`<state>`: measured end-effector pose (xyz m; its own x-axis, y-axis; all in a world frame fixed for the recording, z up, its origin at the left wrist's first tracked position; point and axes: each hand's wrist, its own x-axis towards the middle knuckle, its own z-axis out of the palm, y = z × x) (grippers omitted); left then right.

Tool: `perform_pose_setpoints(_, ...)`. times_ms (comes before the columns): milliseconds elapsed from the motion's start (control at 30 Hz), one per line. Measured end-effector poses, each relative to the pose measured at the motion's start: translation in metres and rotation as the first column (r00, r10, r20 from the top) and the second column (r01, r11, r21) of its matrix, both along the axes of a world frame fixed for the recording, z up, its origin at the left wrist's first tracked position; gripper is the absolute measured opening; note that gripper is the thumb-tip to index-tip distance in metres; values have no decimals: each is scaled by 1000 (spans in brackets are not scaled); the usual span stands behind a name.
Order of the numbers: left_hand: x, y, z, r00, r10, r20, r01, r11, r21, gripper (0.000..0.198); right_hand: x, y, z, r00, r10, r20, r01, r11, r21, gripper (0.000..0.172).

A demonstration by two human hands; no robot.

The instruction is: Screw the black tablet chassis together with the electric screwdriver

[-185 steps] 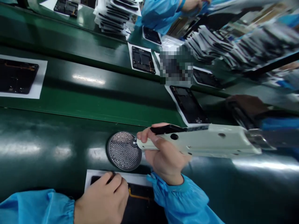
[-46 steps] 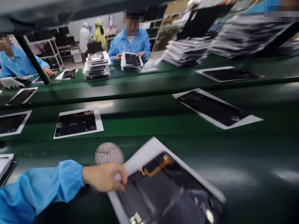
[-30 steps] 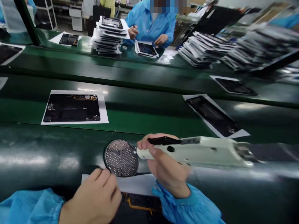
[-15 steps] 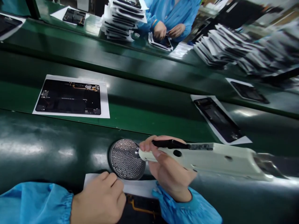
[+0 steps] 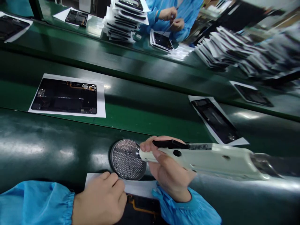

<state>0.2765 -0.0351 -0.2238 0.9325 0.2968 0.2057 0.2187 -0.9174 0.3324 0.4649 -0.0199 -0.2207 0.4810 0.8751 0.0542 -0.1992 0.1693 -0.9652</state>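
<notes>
Right hand (image 5: 172,172) held one driver (image 5: 215,157) with its tip over one dish (image 5: 127,167).
Its fingers wrapped the slim end, probably for fine control. The left hand (image 5: 100,200) lay curled over one panel (image 5: 142,204), perhaps to steady it; whether those fingers gripped anything could not be told. That panel lay on a white sheet (image 5: 140,187) on the table (image 5: 58,140), near the dish, the sheet likely guarding against scratches. Two more panels (image 5: 58,100) (image 5: 215,120), each on its own sheet, lay on the green strip (image 5: 140,115) beyond.
</notes>
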Motion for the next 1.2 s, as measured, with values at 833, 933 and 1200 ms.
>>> perform_pose_setpoints(833, 48, -17, -15, 994, -95, 49, 98, 993, -64, 19, 26, -102, 41, 970, 216, 114, -212, 976, -49, 24)
perform_pose_setpoints(933, 51, -18, -16, 990, -101, 99, 106, 993, -49, 22, 30, -104, 36, 969, 227, 98, -224, 974, -39, 25)
perform_pose_setpoints(1200, 58, -29, -8, 992, -122, 24, 123, 991, -47, 22, 37, -110, 35, 963, 244, 117, -233, 968, -95, 23)
